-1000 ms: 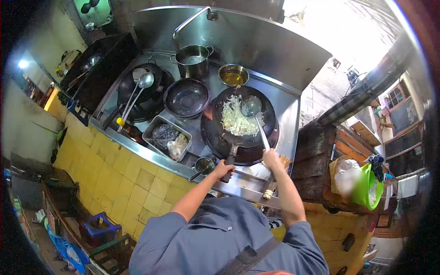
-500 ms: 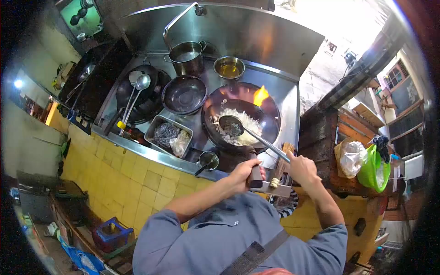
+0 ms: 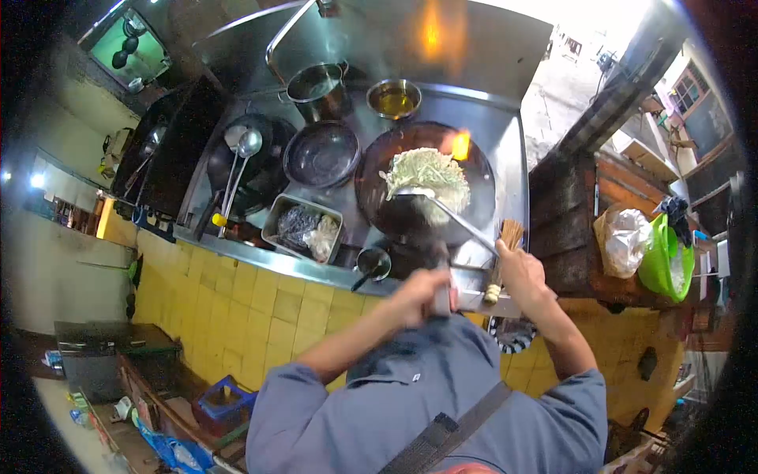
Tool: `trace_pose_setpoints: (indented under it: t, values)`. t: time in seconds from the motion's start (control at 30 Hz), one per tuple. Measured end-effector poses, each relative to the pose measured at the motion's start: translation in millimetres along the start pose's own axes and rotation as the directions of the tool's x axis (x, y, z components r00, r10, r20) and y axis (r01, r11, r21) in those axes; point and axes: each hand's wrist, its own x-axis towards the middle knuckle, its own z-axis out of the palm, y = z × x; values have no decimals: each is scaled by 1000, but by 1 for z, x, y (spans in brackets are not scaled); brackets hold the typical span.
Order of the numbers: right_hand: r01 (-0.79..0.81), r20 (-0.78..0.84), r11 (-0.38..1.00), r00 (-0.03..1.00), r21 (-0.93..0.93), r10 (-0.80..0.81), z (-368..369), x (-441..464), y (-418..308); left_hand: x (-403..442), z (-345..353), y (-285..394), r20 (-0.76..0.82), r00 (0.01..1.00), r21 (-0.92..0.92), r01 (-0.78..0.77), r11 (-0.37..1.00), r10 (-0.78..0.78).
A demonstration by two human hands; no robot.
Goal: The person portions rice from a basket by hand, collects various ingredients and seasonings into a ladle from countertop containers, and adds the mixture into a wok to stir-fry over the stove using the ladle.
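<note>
My left hand (image 3: pixel 425 294), smeared by motion, is closed round the handle of the wok (image 3: pixel 403 225) near the stove's front edge. Pale shredded food (image 3: pixel 430 178) lies heaped in the wok, and a flame (image 3: pixel 460 145) shows at its back right. My right hand (image 3: pixel 521 272) grips the long handle of a ladle (image 3: pixel 466 225), whose bowl is at the left side of the food. A bundled stick brush (image 3: pixel 509 237) lies just left of my right hand.
Behind the wok stand a bowl of yellow oil (image 3: pixel 394 103) and a steel pot (image 3: pixel 316 91). An empty dark pan (image 3: pixel 321 154), a tray of bagged items (image 3: pixel 304 229) and a small cup (image 3: pixel 373 264) are to the left. A green basket (image 3: pixel 667 265) stands right.
The food has moved from a flat spread into a raised heap. My hands have drawn back and rightward with the handles. A flame has appeared behind the wok since the earliest frame.
</note>
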Motion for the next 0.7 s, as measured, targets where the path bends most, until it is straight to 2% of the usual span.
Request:
trace_pose_setpoints:
  t: [0.03, 0.07, 0.1, 0.13, 0.17, 0.2, 0.23, 0.27, 0.3, 0.33, 0.4, 0.43, 0.47, 0.53, 0.6, 0.67, 0.7]
  values:
    - [0, 21, 1000, 1000, 1, 0, 1, 1, -1, 15, -15, 12, -18, 999, -66, -46, 997, 45]
    - [-3, 35, 1000, 999, 3, 3, 2, 2, -2, 47, -46, 11, 67, 997, -275, -29, 961, 49]
    - [-9, 44, 1000, 999, 14, 8, 15, 5, -3, 61, -62, -2, -2, 998, -276, -54, 960, 56]
    - [-57, -68, 998, 996, -8, 57, 36, 14, -2, 68, -68, -10, -67, 996, -273, -81, 959, 65]
    - [-109, -186, 993, 977, -34, 101, 39, 19, -1, 60, -61, -26, -165, 981, -110, -116, 987, 97]
    - [-120, -199, 992, 974, -29, 112, 33, 25, 7, 49, -54, -41, -250, 956, 68, -141, 988, 154]
    - [-131, -145, 991, 980, 29, 134, 17, 24, 12, 19, -36, -37, 4, 997, -66, -76, 995, 77]
    - [-134, -74, 988, 987, 78, 140, 4, 16, 17, -4, -19, -32, 2, 997, -214, 75, 974, -76]
    - [-110, -118, 966, 983, 236, 141, -2, 5, 29, -8, -18, -30, 22, 996, -211, 90, 973, -88]
    - [-106, -118, 965, 983, 240, 138, -11, -1, 32, -10, -19, -28, 41, 994, -199, 104, 975, -98]
    - [-85, -156, 889, 973, 450, 172, -20, -17, 31, 31, -55, -33, 12, 999, -48, -49, 998, 50]
    - [34, -230, 855, 968, 518, 101, -21, -18, 27, 53, -65, -38, -69, 985, -87, -161, 983, 155]
    - [38, -238, 852, 966, 522, 103, -14, -8, 21, 84, -89, -46, -85, 951, 36, -295, 955, 297]
    - [58, -224, 814, 971, 578, 89, 33, 29, 4, 119, -118, -45, -89, 942, 103, -314, 944, 323]
    - [-10, -75, 736, 994, 677, 83, 109, 83, -13, 136, -129, -40, -114, 943, 126, -297, 946, 312]
    - [5, -78, 857, 996, 515, 41, 161, 124, -19, 140, -136, -45, -72, 948, 106, -301, 948, 310]
    - [14, -92, 860, 995, 510, 38, 144, 128, -19, 141, -137, -43, -38, 950, 90, -307, 948, 311]
